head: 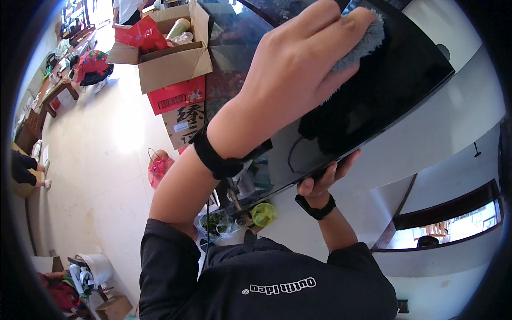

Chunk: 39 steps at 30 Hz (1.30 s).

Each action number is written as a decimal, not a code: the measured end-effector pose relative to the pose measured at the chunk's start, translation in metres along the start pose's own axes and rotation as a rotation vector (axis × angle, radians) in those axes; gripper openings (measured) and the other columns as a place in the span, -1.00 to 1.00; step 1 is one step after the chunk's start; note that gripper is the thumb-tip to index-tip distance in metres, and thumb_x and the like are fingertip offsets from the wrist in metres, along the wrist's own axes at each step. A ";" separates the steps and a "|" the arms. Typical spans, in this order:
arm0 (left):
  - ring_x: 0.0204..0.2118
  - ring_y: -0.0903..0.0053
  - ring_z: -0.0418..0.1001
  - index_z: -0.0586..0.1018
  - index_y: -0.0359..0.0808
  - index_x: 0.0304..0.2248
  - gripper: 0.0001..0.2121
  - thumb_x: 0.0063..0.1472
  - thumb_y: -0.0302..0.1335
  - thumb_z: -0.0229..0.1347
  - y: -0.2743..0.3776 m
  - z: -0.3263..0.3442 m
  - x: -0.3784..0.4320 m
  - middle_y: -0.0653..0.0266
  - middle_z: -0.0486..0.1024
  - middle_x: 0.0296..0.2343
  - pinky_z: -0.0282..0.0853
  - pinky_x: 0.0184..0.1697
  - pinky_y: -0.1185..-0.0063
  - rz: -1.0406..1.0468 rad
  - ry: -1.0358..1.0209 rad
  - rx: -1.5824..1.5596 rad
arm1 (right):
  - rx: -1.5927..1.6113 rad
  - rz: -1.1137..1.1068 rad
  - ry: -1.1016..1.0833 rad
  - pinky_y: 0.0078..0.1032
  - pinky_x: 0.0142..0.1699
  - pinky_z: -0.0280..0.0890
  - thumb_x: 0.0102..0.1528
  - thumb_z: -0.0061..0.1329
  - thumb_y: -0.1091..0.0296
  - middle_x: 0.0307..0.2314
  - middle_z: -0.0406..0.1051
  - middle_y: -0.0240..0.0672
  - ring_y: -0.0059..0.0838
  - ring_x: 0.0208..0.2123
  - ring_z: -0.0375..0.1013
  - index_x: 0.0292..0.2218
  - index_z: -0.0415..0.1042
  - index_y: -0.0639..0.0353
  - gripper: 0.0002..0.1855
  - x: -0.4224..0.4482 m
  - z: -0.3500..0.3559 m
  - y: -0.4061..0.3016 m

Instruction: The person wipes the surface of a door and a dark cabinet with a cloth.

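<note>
My left hand (304, 60) reaches up across the view, back of the hand towards me. Its fingers hold a grey fluffy cloth (370, 38) against the face of a glossy black panel (384, 88); whether this is a screen I cannot tell. The panel slants across the upper right and mirrors parts of the room. At its lower edge my right hand (324, 176) grips the rim, with part of that hand hidden behind it. A black band (214, 158) circles the left wrist, and another black band (320, 208) circles the right.
An open cardboard box (174, 66) holding red packaging stands on stacked cartons (180, 96) to the left. A plastic bag of greens (216, 224) and a yellow-green basket (264, 214) sit below the panel. A person (94, 68) bends beside a wooden table (52, 94).
</note>
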<state>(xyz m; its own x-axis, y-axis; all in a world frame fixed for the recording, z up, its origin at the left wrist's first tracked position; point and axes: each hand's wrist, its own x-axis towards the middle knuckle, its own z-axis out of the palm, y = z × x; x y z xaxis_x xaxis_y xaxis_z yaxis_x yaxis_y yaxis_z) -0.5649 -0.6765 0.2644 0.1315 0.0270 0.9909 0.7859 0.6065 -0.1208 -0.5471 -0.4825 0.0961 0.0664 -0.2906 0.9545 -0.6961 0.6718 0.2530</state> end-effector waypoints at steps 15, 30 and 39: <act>-0.41 0.44 0.43 0.48 -0.21 -0.09 -0.54 -0.08 -0.59 0.20 0.011 -0.006 -0.009 0.21 0.37 -0.39 0.37 -0.44 0.65 -0.072 -0.066 -0.026 | -0.001 0.011 -0.032 0.00 0.25 -0.30 0.19 -0.56 -0.05 0.20 -0.31 0.12 0.14 0.24 -0.27 0.24 -0.15 -0.01 -0.35 0.001 -0.007 -0.004; -0.43 0.45 0.41 0.48 -0.24 -0.09 -0.57 -0.03 -0.58 0.18 0.006 -0.005 -0.002 0.24 0.36 -0.44 0.32 -0.49 0.65 -0.057 -0.054 -0.018 | 0.008 -0.007 -0.013 0.02 0.25 -0.31 0.18 -0.51 -0.03 0.20 -0.30 0.14 0.16 0.23 -0.26 0.22 -0.11 0.07 -0.34 -0.002 -0.004 -0.001; -0.45 0.44 0.40 0.47 -0.25 -0.09 -0.58 -0.03 -0.59 0.15 -0.001 -0.007 0.011 0.22 0.36 -0.45 0.32 -0.47 0.61 0.052 -0.033 -0.008 | -0.015 0.078 0.051 0.20 0.17 -0.23 0.16 -0.56 -0.09 0.17 -0.19 0.15 0.26 0.19 -0.17 0.20 -0.03 -0.15 -0.38 -0.010 0.002 -0.004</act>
<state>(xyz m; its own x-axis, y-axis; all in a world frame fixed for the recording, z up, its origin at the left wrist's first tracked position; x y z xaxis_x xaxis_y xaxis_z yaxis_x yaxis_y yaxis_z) -0.5596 -0.6827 0.2754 0.1529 0.0843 0.9846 0.7833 0.5972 -0.1727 -0.5465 -0.4837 0.0857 0.0491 -0.2021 0.9781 -0.6898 0.7013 0.1796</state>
